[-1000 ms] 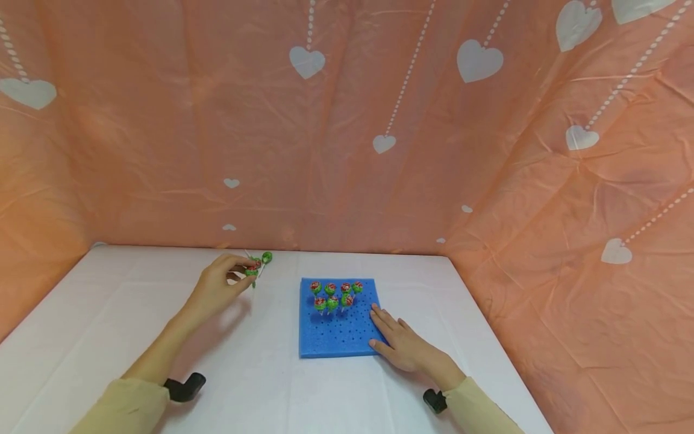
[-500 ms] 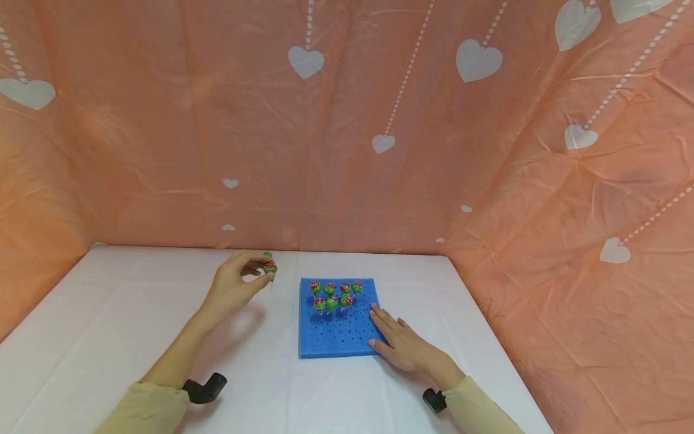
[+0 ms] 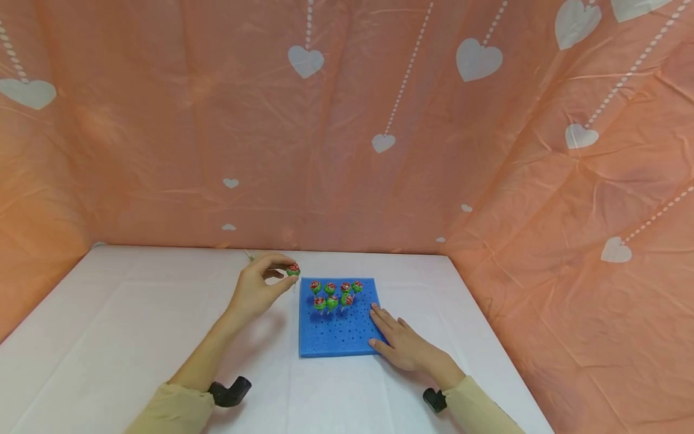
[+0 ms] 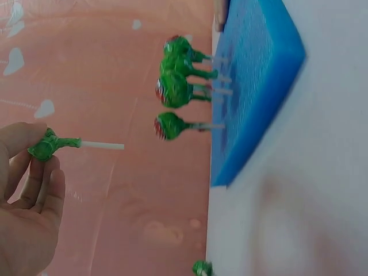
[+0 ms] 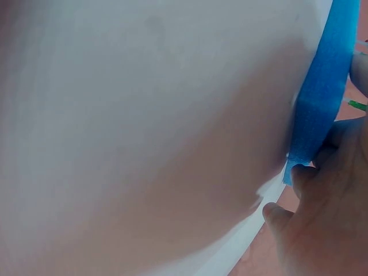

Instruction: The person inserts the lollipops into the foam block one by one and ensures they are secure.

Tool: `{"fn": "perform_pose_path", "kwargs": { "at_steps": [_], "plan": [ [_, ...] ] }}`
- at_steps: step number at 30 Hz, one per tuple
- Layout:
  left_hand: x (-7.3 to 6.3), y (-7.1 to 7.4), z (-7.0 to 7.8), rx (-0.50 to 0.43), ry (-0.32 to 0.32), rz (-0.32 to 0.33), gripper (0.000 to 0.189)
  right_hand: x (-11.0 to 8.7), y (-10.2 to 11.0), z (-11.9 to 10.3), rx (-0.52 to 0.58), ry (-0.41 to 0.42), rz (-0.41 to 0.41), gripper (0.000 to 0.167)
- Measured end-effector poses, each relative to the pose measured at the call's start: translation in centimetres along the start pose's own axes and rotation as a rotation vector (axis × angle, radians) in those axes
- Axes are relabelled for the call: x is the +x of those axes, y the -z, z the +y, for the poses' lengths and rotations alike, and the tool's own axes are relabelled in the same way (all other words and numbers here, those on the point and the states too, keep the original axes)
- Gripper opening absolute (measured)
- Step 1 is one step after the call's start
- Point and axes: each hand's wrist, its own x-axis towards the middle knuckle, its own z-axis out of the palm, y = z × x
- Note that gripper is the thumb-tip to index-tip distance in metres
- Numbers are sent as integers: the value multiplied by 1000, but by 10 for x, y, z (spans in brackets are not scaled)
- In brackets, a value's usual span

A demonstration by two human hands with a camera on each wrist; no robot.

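My left hand [image 3: 260,286] pinches a lollipop [image 4: 45,146] by its green-and-red wrapped head, between thumb and fingers. In the left wrist view the lollipop's white stick points toward the table side, free of the board. The hand is just left of the far left corner of a blue foam board [image 3: 338,337] dotted with small holes. Several lollipops [image 3: 332,302] stand upright in the board in two rows near its far side. My right hand [image 3: 406,348] rests on the board's right edge with its fingers extended.
Another lollipop [image 4: 202,268] lies on the white table [image 3: 135,313] behind my left hand, mostly hidden in the head view. An orange curtain [image 3: 347,199] with white hearts rises behind the table's far edge.
My left hand has lifted a lollipop from the few lying at the far left and carried it right, close to the board. The right hand and board stay in place.
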Motion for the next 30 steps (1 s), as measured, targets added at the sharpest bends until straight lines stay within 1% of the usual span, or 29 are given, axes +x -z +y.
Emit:
{"fn": "perform_pose_path", "kwargs": {
  "at_steps": [7, 10, 16, 19, 24, 28, 30],
  "plan": [
    [1, -16, 10, -8, 51, -32, 30, 0, 0, 0, -3, 1, 0, 75],
    [2, -23, 13, -24, 54, -46, 30, 0, 0, 0, -3, 0, 1, 75],
    [3, -40, 17, -98, 45, -81, 31, 0, 0, -1, -9, -3, 3, 74],
    [5, -49, 18, -122, 38, -89, 30, 0, 0, -1, -9, -3, 4, 74],
    [8, -64, 21, -135, 17, -97, 29, 1, 0, -1, -8, -8, 2, 74],
    [10, -74, 22, -141, -11, -110, 30, 2, -1, 0, -15, -10, 1, 74],
    [11, -78, 22, -137, -13, -123, 30, 2, -1, 1, -17, -12, 0, 75]
  ]
}}
